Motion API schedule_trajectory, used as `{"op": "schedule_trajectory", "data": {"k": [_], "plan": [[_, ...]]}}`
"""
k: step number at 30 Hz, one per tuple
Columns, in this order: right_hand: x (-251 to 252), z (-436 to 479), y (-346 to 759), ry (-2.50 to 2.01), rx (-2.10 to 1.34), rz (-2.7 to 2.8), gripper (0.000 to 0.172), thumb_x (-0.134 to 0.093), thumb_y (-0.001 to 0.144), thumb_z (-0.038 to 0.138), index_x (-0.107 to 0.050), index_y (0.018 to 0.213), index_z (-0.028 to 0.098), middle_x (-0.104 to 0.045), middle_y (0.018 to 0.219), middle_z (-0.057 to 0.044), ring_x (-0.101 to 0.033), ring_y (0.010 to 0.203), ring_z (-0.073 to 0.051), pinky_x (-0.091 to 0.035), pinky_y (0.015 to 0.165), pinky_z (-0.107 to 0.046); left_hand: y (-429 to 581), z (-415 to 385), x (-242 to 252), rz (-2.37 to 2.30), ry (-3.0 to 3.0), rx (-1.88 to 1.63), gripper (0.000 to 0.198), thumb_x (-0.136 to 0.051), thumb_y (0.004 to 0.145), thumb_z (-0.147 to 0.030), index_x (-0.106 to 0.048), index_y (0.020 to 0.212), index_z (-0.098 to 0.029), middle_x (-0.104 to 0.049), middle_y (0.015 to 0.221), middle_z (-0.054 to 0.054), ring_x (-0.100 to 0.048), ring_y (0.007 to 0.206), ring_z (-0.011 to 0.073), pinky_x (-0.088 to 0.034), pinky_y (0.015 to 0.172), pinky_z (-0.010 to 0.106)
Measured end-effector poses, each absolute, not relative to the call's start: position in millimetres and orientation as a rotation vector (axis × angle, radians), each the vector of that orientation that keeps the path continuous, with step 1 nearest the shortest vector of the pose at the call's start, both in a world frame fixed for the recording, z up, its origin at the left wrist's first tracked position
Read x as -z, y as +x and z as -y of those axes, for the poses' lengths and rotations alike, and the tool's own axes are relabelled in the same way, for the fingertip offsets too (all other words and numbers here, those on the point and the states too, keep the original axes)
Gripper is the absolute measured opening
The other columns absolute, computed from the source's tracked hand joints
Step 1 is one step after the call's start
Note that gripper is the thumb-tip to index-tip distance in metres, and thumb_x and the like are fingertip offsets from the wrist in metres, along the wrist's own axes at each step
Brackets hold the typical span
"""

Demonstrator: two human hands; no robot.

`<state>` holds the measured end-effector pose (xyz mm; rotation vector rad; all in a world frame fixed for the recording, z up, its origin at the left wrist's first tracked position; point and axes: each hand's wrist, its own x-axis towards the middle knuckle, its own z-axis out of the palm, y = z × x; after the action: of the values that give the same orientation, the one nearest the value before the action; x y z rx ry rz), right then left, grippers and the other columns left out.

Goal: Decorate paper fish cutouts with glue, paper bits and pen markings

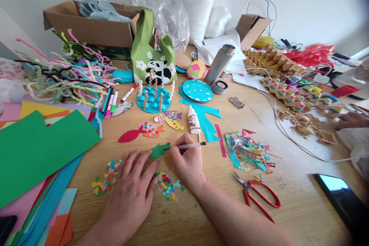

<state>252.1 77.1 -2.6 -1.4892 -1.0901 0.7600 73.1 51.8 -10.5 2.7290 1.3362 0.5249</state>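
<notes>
A green paper fish (158,150) with dark pen marks lies flat on the wooden table. My left hand (133,178) rests over its left end, fingers stretched out and pressing it down. Between the fingertips of my right hand (187,161) is a pen (188,145), its tip touching the fish near the tail. Small paper dots (168,186) lie between my hands, and little paper triangles (103,184) lie left of my left hand. Just beyond are a red paper fish (129,135), several patterned paper fish (174,123) and a white glue bottle (194,120).
Coloured paper sheets (43,150) are stacked at the left. To the right lie paper scraps (248,152), red-handled scissors (261,196) and a phone (340,200). A green panda bag (154,57), a steel flask (220,65) and a blue woven disc (153,102) stand farther back. Another person's hand (351,120) shows at the right edge.
</notes>
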Motion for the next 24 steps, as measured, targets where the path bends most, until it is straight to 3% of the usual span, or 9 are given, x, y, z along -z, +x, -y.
{"op": "schedule_trajectory", "data": {"k": [24], "plan": [[4.1, -76.1, 252.8, -1.503, -0.768, 1.092, 0.012, -0.053, 0.070, 0.022, -0.045, 0.061, 0.024, -0.045, 0.053, 0.006, -0.040, 0.047, -0.011, -0.030, 0.044, -0.023, 73.4, -51.8, 11.4, -1.333, 2.729, -0.541, 0.035, -0.048, 0.097, -0.028, -0.058, 0.130, -0.025, -0.055, 0.137, 0.009, -0.043, 0.130, 0.0336, -0.039, 0.109, 0.061]]}}
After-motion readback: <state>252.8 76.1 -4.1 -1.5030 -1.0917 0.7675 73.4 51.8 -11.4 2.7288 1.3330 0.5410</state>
